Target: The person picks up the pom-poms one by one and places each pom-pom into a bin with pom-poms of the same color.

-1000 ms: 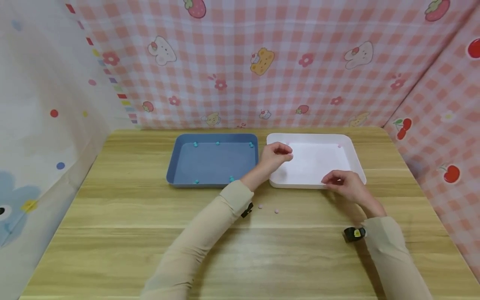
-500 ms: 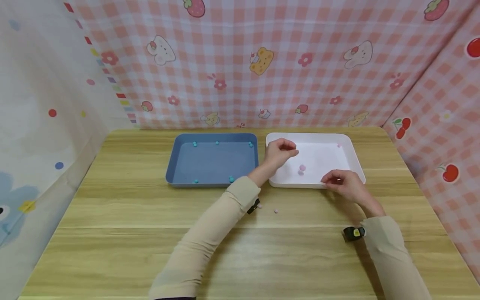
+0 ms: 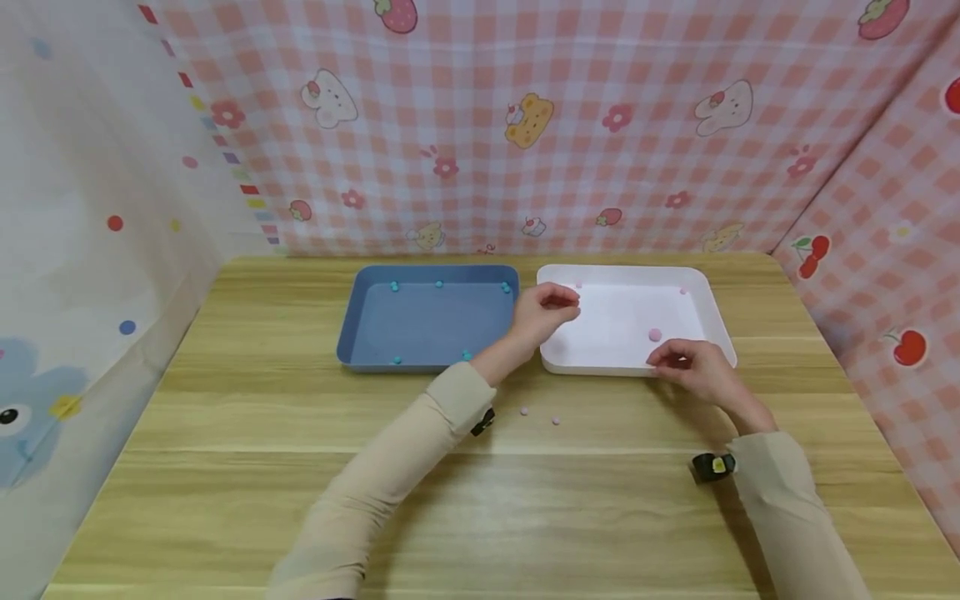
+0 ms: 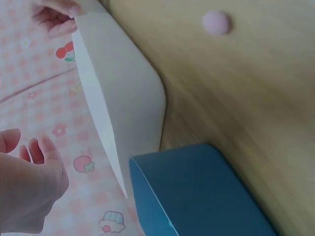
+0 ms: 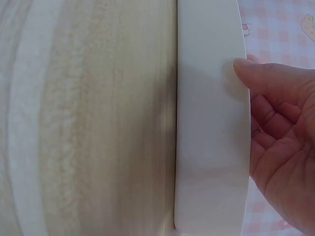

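My left hand (image 3: 546, 315) hovers over the left end of the white tray (image 3: 622, 370), thumb and fingers apart with nothing between them. In the left wrist view, the same hand (image 4: 34, 182) has loosely bent fingers. My right hand (image 3: 693, 367) pinches the tray's near rim, thumb (image 5: 256, 73) on the outer wall and fingers inside. Inside the tray a pink ball (image 3: 655, 334) lies close to the right fingertips. Smaller pink balls rest along the far wall, one at the left (image 3: 578, 285) and another at the right (image 3: 682, 291).
Left of the white tray stands a blue tray (image 3: 427, 368) with several teal balls (image 3: 438, 284) along its edges. Two pink balls, one on the left (image 3: 524, 411) and one on the right (image 3: 556, 421), lie on the wooden table (image 3: 570, 500). A checked curtain (image 3: 480, 133) hangs behind.
The left hand moved right over the white tray, let a pink ball drop, then drew back left. The ball has travelled right across the tray. The right hand keeps its hold.
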`<action>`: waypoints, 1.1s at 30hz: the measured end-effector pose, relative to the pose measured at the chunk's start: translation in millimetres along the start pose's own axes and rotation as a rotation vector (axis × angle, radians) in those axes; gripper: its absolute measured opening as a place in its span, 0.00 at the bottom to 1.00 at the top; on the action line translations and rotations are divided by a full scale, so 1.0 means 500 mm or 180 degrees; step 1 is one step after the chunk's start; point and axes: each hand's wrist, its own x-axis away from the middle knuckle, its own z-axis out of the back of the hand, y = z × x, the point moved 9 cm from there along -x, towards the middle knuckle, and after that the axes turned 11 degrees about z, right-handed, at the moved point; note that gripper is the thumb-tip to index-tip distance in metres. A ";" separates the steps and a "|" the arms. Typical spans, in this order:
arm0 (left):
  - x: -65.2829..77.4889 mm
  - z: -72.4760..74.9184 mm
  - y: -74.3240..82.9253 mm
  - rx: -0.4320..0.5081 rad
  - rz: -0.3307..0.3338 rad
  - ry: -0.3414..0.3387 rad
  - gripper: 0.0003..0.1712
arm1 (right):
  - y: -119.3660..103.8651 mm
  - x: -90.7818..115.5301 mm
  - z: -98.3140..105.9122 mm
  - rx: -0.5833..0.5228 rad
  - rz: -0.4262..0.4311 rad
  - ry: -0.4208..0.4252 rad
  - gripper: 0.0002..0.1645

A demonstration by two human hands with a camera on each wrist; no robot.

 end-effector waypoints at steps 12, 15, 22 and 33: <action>0.068 0.030 -0.049 -0.0052 0.0052 -0.0290 0.08 | 0.000 0.003 0.004 0.0026 -0.0031 0.0011 0.05; 0.082 0.035 -0.065 -0.0112 0.0058 -0.0342 0.08 | 0.001 0.003 0.002 0.0004 -0.0075 0.0000 0.05; 0.122 0.039 -0.095 -0.0294 0.0034 -0.0509 0.09 | 0.001 0.002 0.001 -0.0009 -0.0068 0.0016 0.05; 0.141 0.045 -0.145 -0.0672 0.0147 -0.0598 0.11 | -0.002 0.001 -0.001 -0.0040 -0.0047 0.0008 0.04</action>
